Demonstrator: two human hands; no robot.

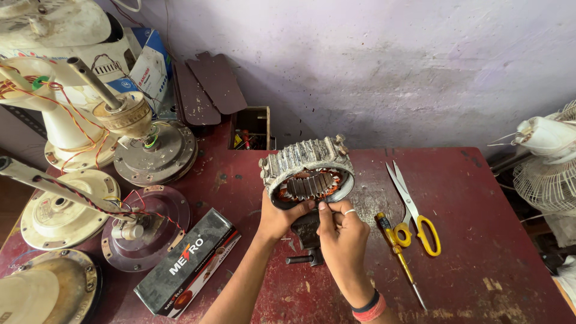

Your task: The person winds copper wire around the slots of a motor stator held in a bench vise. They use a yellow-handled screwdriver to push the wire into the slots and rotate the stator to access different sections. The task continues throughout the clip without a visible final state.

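The hands hide the dark clamp (307,235) under the motor stator (307,174).

Both bare forearms reaching up from the lower edge, converging near centre. Left hand (277,217) cupped, fingers curled upward, thumb out. Right hand (343,231) just beside it, knuckles up, fingertips (324,206) pinched together; ring on one finger, dark and red bands at the wrist
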